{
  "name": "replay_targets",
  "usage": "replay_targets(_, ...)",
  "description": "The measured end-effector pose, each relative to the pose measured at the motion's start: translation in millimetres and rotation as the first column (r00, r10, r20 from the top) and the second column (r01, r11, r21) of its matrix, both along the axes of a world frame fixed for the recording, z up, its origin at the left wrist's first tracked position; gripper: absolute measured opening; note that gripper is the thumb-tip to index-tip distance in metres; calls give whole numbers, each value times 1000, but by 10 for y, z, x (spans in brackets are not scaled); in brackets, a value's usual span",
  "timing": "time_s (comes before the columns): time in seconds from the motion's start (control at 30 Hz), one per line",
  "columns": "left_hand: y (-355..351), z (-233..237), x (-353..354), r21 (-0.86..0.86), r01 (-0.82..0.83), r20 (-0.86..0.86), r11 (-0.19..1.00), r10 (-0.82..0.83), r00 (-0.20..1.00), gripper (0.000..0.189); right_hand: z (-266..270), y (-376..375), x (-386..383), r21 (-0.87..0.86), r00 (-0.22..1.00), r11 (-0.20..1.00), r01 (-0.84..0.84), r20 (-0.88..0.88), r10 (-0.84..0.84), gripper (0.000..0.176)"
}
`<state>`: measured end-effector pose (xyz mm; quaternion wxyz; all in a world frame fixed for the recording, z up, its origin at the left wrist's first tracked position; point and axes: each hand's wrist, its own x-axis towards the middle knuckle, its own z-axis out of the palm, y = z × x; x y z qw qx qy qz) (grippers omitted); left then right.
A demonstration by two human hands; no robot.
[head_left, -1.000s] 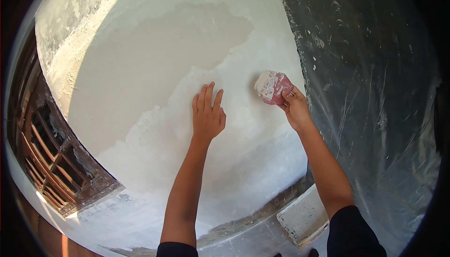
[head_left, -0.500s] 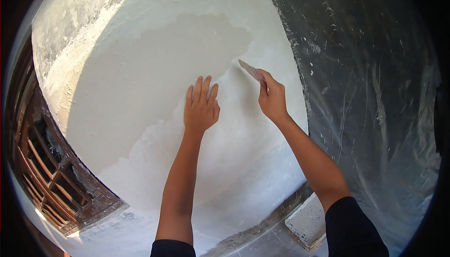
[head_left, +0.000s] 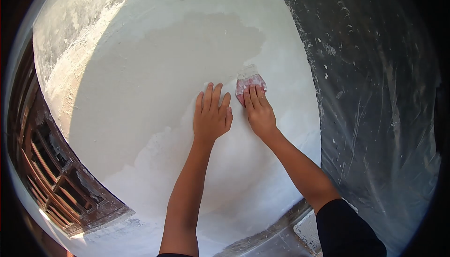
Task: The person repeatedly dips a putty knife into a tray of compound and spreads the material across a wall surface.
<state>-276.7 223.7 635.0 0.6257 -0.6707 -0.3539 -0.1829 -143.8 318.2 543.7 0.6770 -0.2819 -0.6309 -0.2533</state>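
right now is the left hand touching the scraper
Apart. The head view shows a strip of wall between the left hand, which lies flat on it, and the scraper, which the right hand presses against the wall.

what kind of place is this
Likely a room being renovated: a wall partly covered in white plaster, the right hand pressing a scraper to it, and plastic sheeting covering the surface beside it.
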Motion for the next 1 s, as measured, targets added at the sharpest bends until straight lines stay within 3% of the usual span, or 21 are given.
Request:
replay_targets(0.2, 3, -5, -2, 5, -9, 1, 1000, 9, 1000, 38, -103, -221, 480, 31, 997, 997, -76, 15, 76, 48)
replay_targets(0.23, 5, -17, -7, 5, -8, -1, 1000, 8, 1000, 37, -43, -252, 610, -27, 984, 984, -175, -32, 174, 53)
replay_targets(0.3, 10, -27, -39, 3, -17, -6, 1000, 18, 1000, 38, 119, -237, 817, -106, 952, 949, -297, -114, 285, 61)
replay_targets(0.37, 20, -15, -5, 5, -25, -15, 1000, 25, 1000, 38, 378, -134, 952, -168, 891, 896, -411, -284, 355, 58)
replay_targets(0.4, 19, -8, 21, 40, -19, -25, 999, 20, 999, 38, 537, -106, 1072, -96, 911, 923, -373, -228, 344, 49)
replay_targets(0.5, 105, 97, 115, 73, -5, -43, 997, 8, 999, 37, 930, -5, 1332, -135, 878, 873, -468, -185, 442, 50)
replay_targets(0.57, 168, 105, 143, 64, -3, -45, 998, 6, 999, 37, 1080, 96, 1372, -159, 726, 709, -687, -146, 672, 51)
replay_targets(0.67, 236, 61, 138, 86, -36, -28, 996, 38, 999, 37, 1189, 157, 1277, -252, 649, 611, -750, -100, 755, 55)
replay_targets(0.8, 203, 53, 131, 111, -37, 17, 993, 35, 999, 40, 1204, 357, 1066, -219, 622, 603, -767, -21, 783, 54)
replay_targets(0.87, 213, 57, 126, 116, -26, 14, 993, 25, 1000, 41, 1232, 543, 1071, -50, 761, 762, -646, -114, 638, 55)
replay_targets(0.9, 216, 48, 118, 114, -19, 17, 993, 17, 1000, 41, 1266, 563, 1117, 5, 760, 787, -617, -254, 598, 56)
replay_targets(1.0, 216, 60, 118, 113, -11, 22, 994, 9, 1000, 41, 1212, 485, 1126, 74, 715, 767, -637, -315, 625, 55)
